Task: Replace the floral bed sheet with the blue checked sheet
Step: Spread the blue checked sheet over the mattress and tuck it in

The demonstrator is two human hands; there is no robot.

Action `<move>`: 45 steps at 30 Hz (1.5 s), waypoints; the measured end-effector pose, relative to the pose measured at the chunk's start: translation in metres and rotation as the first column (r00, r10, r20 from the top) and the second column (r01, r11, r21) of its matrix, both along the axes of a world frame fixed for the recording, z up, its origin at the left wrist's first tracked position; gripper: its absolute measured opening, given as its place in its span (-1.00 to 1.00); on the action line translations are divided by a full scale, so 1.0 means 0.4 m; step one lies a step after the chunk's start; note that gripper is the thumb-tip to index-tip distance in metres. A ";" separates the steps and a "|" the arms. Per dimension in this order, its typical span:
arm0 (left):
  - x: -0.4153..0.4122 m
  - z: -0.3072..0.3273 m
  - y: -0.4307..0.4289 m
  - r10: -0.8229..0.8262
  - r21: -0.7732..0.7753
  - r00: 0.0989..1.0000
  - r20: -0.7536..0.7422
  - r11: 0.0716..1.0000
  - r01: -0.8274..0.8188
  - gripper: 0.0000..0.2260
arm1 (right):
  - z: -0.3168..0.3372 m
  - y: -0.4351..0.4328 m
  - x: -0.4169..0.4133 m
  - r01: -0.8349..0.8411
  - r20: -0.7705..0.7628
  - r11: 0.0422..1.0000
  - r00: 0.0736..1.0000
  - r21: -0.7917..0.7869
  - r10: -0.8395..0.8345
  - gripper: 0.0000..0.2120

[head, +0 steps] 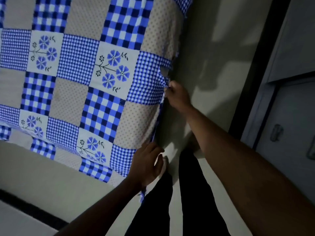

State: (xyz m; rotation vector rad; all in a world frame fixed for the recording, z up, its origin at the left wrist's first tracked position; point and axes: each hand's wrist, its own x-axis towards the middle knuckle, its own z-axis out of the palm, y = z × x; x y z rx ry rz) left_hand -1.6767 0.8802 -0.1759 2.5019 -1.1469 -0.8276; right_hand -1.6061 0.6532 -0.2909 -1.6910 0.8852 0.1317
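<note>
The blue checked sheet (95, 77), a patchwork of blue checks, dotted beige squares and blue flower panels, lies spread over the bed and fills the upper left of the view. Its side edge hangs down along the bed's right side. My right hand (178, 96) pinches that hanging edge further along the bed. My left hand (147, 163) grips the same edge near the bed's corner, fingers curled round the cloth. The floral sheet is nowhere in the view.
Pale floor (213, 57) runs along the bed's right side, where my dark-trousered legs (192, 193) stand. A grey cupboard (293, 108) with a dark frame and handles stands at the right. A dark strip (30, 208) crosses the floor at the lower left.
</note>
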 end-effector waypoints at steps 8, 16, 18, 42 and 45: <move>-0.130 -0.008 0.270 0.061 -0.053 0.996 -0.071 0.996 -0.065 -0.89 | 0.003 0.137 -0.177 0.205 -0.011 0.967 0.978 -0.151 -0.209 -0.90; -0.198 -0.105 0.519 -0.024 0.025 1.000 -0.003 0.999 0.024 -0.64 | 0.091 0.579 -0.443 0.335 0.177 0.939 0.931 -0.073 -0.318 -0.94; -0.181 -0.132 0.512 -0.094 0.085 0.994 0.052 0.992 0.089 -0.60 | 0.086 0.674 -0.499 0.212 0.193 0.961 0.965 -0.180 -0.177 -0.90; 0.040 -0.222 0.489 -0.384 0.476 0.923 0.012 0.814 0.333 -0.60 | -0.034 0.789 -0.385 -0.700 -0.434 0.566 0.714 -0.435 0.549 -0.59; 0.052 -0.248 0.456 -0.385 0.527 0.922 -0.027 0.779 0.341 -0.60 | -0.043 0.795 -0.389 -0.673 -0.403 0.572 0.740 -0.469 0.539 -0.46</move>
